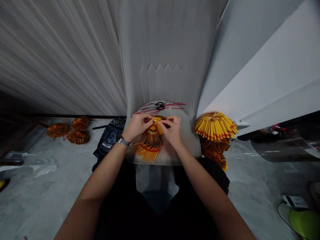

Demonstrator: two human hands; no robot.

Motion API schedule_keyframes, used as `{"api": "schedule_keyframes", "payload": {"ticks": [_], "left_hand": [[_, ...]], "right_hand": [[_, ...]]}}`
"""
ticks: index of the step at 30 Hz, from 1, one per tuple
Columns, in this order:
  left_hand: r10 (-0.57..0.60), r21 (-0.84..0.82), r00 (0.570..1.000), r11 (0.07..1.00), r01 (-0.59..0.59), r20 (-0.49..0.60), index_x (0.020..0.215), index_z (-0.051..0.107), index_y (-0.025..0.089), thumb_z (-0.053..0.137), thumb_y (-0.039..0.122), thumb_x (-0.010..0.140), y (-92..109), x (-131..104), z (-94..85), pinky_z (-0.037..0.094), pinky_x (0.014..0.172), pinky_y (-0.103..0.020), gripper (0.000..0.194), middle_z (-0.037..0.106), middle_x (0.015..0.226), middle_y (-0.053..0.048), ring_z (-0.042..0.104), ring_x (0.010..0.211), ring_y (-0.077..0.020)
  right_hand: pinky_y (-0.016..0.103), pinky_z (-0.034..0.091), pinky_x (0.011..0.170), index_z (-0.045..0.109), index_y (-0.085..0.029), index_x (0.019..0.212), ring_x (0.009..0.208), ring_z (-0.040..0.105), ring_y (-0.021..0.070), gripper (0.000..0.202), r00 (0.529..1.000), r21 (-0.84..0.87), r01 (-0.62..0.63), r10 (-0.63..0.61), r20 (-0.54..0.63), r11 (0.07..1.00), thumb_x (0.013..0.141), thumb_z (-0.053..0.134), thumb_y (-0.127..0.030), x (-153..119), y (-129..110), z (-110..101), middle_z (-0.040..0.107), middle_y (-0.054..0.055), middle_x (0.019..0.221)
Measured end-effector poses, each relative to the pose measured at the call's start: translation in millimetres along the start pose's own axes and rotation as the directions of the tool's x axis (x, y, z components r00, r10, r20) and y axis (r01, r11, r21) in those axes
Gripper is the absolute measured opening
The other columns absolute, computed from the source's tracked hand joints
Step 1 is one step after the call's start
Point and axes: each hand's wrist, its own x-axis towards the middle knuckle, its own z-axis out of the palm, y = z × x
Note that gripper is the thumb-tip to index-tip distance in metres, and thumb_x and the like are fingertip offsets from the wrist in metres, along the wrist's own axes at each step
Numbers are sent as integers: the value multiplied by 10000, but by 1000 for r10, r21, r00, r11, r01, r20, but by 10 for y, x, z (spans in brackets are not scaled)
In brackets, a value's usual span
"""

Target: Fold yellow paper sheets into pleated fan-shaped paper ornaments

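- Left hand [140, 125] has its fingertips pinched nearly closed on the upper end of the yellow folded paper [151, 144], which is sitting on the gray chair [186, 143], pleats fanned toward the person.
- Right hand [172, 129] is pinching the same end, tips almost meeting the left ones; it's kinda dim, so I can't tell if there's a strand between them.
- Black-handled scissors [160, 106] lie on the seat just past the hands, in among some pink strips [178, 107].
- Big stack of pleated fans [215, 126] beside the chair, on the person's right.
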Motion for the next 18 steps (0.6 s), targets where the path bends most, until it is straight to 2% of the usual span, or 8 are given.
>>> {"api": "schedule_keyframes", "payload": {"ticks": [3,6,13,18], "left_hand": [[23,5,1000,1000,-23,-3,859,773,178,643,297,876,1,-5,3,504,709,-249,177,793,859,-39,715,768,-177],[33,18,999,999,-33,12,860,771,181,632,315,890,4,-11,8,496,708,-256,195,789,857,-42,705,762,-177],[35,57,999,998,-37,22,864,756,183,555,360,938,65,-49,4,484,707,-251,278,774,850,-36,676,753,-165],[14,41,999,999,-16,33,843,751,169,500,331,952,94,-59,-22,463,672,-257,318,754,784,-26,649,683,-156]], "right_hand": [[379,478,872,813,-265,846,909,606,204,102,999,45,-36,36,-1,998,848,775,-359,11,1,13,663,52,928],[376,481,888,812,-268,969,909,635,198,127,997,69,-63,59,57,996,888,736,-331,12,-8,22,700,53,938],[365,433,879,801,-292,1059,935,603,194,175,985,-1,-41,40,169,999,938,675,-293,-6,-11,14,730,50,991],[359,425,876,779,-307,1125,939,584,191,214,980,58,19,-30,197,998,949,659,-283,12,-5,-25,723,41,992]]}}
